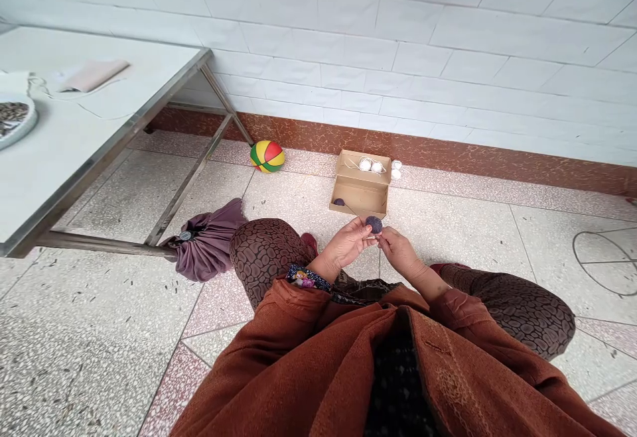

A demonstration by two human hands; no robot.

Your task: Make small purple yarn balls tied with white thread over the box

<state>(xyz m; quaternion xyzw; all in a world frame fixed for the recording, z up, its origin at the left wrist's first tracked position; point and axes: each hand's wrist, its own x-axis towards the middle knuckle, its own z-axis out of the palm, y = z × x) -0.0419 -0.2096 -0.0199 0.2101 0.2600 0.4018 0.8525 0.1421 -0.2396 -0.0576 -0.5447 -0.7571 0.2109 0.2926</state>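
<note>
A small, dark purple-grey round piece (373,225), which looks like crocheted yarn, is held between my two hands above the floor. My left hand (348,243) pinches it from the left side. Close against its lower right edge are the closed fingers of my right hand (398,250); whether they hold a hook or only yarn is too small to tell. A thin dark strand runs from the piece to a dark yarn ball (339,202) inside an open cardboard box (362,193). White yarn balls (365,164) rest in the box's raised lid.
More white balls (396,169) lie right of the box, by the tiled wall (423,59). A colourful ball (267,156) sits near a metal-framed table (124,79). A purple bag (213,241) lies by my left knee. A wire ring (607,262) is at right.
</note>
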